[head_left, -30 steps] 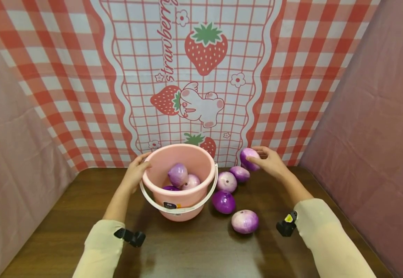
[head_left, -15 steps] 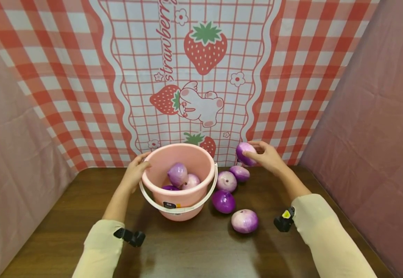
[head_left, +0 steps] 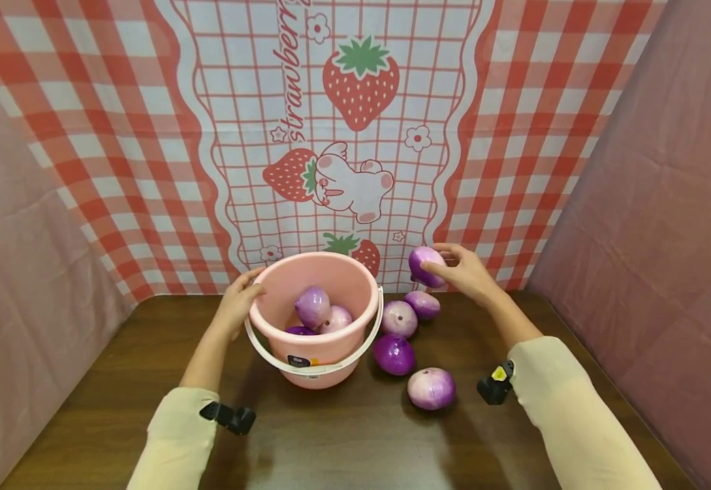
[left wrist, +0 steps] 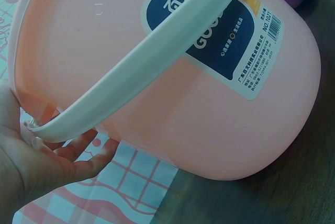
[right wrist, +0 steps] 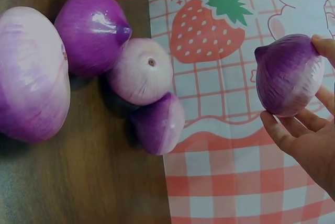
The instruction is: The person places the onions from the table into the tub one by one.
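Observation:
A pink bucket (head_left: 315,344) with a white handle (head_left: 325,371) stands on the table, several purple onions (head_left: 313,307) inside it. At its left side my left hand (head_left: 239,306) grips the rim near the handle's joint; in the left wrist view its fingers (left wrist: 99,158) curl along the outer wall. My right hand (head_left: 468,275) holds a purple-and-white onion (head_left: 427,266) between thumb and fingers, raised behind the loose onions. The right wrist view shows this onion (right wrist: 289,75) with its pointed end away from the palm.
Right of the bucket, a loose row of onions runs toward the front: a small one (head_left: 423,305), a pale one (head_left: 400,319), a deep purple one (head_left: 394,354) and a large one (head_left: 432,388). A strawberry-print cloth (head_left: 361,82) hangs behind the brown table (head_left: 331,442).
My right hand has lifted its onion a little and carried it left toward the bucket. My left hand and the bucket have stayed in place.

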The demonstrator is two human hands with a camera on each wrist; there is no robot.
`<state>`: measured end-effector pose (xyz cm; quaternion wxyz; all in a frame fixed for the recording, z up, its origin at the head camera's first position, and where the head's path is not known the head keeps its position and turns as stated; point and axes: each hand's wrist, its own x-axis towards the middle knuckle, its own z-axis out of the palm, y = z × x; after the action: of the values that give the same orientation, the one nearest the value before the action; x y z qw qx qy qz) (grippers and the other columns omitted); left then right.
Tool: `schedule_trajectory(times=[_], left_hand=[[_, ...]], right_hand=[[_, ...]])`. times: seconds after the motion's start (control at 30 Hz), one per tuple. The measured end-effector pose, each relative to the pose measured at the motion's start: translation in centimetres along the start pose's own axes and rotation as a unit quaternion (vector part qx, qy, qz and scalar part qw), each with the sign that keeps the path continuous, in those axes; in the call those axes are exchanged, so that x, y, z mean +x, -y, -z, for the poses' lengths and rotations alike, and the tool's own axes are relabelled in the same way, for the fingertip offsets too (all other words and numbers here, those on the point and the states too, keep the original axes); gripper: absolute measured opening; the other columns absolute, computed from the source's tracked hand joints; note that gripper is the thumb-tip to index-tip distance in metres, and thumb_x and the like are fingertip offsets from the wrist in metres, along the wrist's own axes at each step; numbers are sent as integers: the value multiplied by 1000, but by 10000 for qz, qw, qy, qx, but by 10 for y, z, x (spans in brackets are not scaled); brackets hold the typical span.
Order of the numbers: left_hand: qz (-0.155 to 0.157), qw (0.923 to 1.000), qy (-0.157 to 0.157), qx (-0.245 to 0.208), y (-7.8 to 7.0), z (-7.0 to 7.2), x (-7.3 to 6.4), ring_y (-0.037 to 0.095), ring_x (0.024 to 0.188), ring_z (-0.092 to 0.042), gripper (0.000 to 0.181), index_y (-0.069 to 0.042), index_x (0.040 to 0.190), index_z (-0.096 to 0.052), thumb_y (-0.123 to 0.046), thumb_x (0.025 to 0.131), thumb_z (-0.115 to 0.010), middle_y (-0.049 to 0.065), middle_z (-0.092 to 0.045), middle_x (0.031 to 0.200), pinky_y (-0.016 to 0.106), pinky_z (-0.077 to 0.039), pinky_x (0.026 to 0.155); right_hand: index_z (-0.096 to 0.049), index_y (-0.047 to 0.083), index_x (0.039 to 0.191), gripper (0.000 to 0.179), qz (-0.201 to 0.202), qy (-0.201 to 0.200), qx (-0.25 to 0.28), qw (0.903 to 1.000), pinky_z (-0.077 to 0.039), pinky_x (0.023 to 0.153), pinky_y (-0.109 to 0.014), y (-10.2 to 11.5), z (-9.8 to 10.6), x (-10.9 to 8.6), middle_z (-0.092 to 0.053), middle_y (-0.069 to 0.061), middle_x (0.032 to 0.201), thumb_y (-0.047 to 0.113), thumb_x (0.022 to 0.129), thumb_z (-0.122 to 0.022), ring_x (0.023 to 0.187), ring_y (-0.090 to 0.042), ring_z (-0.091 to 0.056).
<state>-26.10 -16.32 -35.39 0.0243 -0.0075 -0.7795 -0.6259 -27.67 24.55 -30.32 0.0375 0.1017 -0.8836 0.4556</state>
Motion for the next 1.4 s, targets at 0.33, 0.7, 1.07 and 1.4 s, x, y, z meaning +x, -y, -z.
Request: schedule_trajectory(times=[0.33, 0.7, 1.07, 1.4], left_hand=[[41, 10000, 12, 43, 0, 0, 0, 29, 109, -51, 57, -9, 143, -37, -9, 87, -46, 23, -43, 136, 25, -51, 84], [43, 10000, -10, 28, -1, -1, -1, 30, 108, -51, 57, -8, 143, -38, -9, 87, -47, 22, -43, 136, 23, -52, 82], [70, 10000, 28, -21, -2, -1, -1, 32, 112, -51, 58, -8, 143, -36, -9, 87, -47, 23, -40, 141, 31, -52, 89], [49, 10000, 27, 17, -2, 0, -1, 32, 112, -51, 58, -8, 144, -36, -9, 87, -46, 23, -38, 142, 32, -52, 89]], right_hand=[[-48, 10, 134, 63, 62, 66, 98, 9999, -49, 90, -42, 11, -3, 4, -55, -18, 128, 41, 82, -67, 120, -33, -50], [-49, 11, 133, 64, 235, -38, -49, 9997, -50, 88, -39, 23, -6, 9, -57, -17, 126, 45, 81, -67, 117, -31, -53], [-47, 10, 135, 66, 267, 101, 39, 9996, -52, 85, -38, 32, -9, 10, -55, -18, 128, 43, 81, -68, 116, -31, -53], [-48, 10, 134, 62, 357, 205, 181, 9990, -52, 88, -40, 40, -17, 13, -55, -17, 129, 39, 82, -67, 118, -31, -52]])
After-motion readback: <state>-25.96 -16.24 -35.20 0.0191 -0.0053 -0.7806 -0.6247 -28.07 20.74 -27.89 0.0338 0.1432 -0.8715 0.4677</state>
